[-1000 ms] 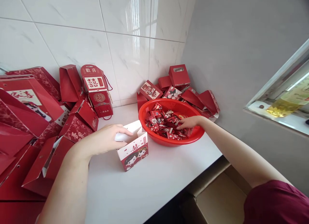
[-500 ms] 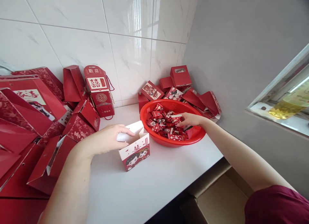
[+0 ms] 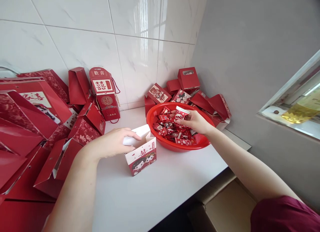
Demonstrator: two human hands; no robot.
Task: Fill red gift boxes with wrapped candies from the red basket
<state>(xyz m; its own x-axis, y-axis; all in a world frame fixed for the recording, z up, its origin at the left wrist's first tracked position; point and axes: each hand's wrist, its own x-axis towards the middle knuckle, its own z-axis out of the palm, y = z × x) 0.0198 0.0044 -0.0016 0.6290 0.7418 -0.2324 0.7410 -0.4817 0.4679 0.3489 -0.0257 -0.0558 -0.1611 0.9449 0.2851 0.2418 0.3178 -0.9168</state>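
Observation:
My left hand (image 3: 125,142) grips the near-left edge of a small red and white paper gift box (image 3: 142,162), printed with two cartoon faces. The box stands upright on the white table with its top open. Over a red plastic basket (image 3: 172,146), my right hand (image 3: 196,121) pinches a red and white wrapped candy (image 3: 180,115). Several more wrapped candies (image 3: 172,133) in red wrappers lie heaped in the basket, just right of the box. How deep the left fingers reach into the box is partly hidden.
Red gift boxes (image 3: 45,125) are piled on the left, and a decorated box with a cord handle (image 3: 106,103) stands by the tiled wall. More red boxes (image 3: 188,79) lie behind the basket. Below the table's front edge is an open cardboard box (image 3: 230,208).
My right hand has lifted a wrapped candy slightly up from the heap in the basket. The left hand stays on the gift box; the view has shifted slightly.

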